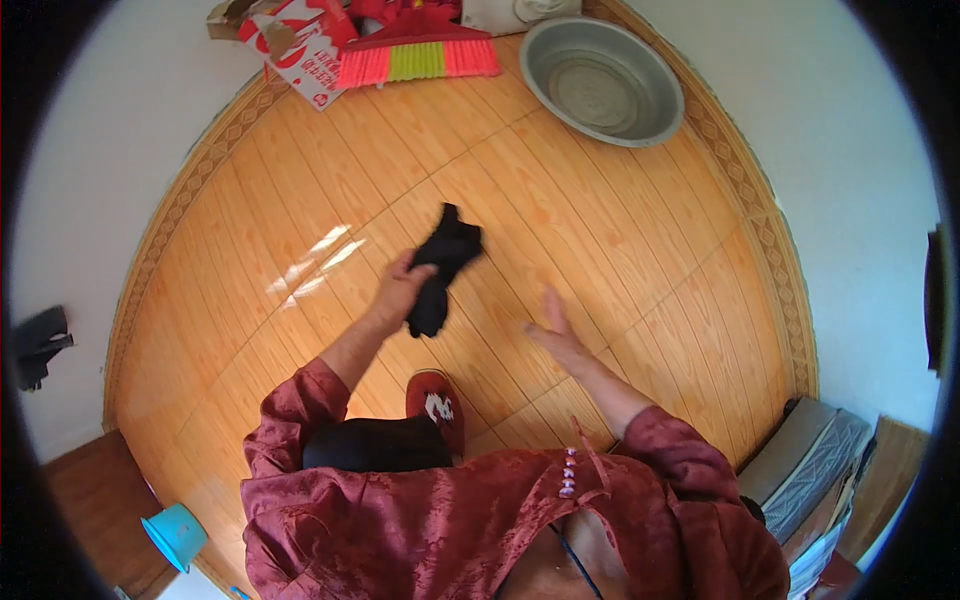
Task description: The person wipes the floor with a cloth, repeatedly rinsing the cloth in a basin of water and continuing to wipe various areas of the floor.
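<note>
My left hand grips a limp black cloth near its middle, the thumb lying over it. One end of the cloth points up and away; the other hangs down beside the hand. It is bunched and slightly blurred, and I cannot tell what kind of garment or rag it is. My right hand is held out to the right of the cloth, apart from it. Its fingers and thumb are spread, and nothing is in it. Both hands are above the wood-patterned floor.
A grey metal basin stands at the far right by the wall. Beside it are a pink-and-yellow broom head and a red-and-white carton. A blue container is at the lower left. Grey padded goods lie at the lower right. A red shoe is below me.
</note>
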The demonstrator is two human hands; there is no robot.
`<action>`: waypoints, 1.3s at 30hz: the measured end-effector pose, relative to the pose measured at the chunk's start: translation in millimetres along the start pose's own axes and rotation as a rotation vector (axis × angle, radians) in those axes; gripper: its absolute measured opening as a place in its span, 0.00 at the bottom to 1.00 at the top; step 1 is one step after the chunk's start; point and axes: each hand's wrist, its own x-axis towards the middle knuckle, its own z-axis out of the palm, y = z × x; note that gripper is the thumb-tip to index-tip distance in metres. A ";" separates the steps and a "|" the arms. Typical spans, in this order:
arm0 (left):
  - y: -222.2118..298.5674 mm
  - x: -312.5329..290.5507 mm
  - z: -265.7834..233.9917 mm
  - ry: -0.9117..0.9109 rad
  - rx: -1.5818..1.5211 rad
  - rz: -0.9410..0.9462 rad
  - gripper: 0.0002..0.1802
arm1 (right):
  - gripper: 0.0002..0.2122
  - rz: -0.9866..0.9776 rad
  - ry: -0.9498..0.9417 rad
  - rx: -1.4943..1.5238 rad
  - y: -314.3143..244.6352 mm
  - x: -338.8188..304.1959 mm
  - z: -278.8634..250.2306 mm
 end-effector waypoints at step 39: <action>-91.0 -273.7 -133.0 0.462 0.208 -0.438 0.33 | 0.22 0.288 0.796 -1.115 19.3 91.4 -180.2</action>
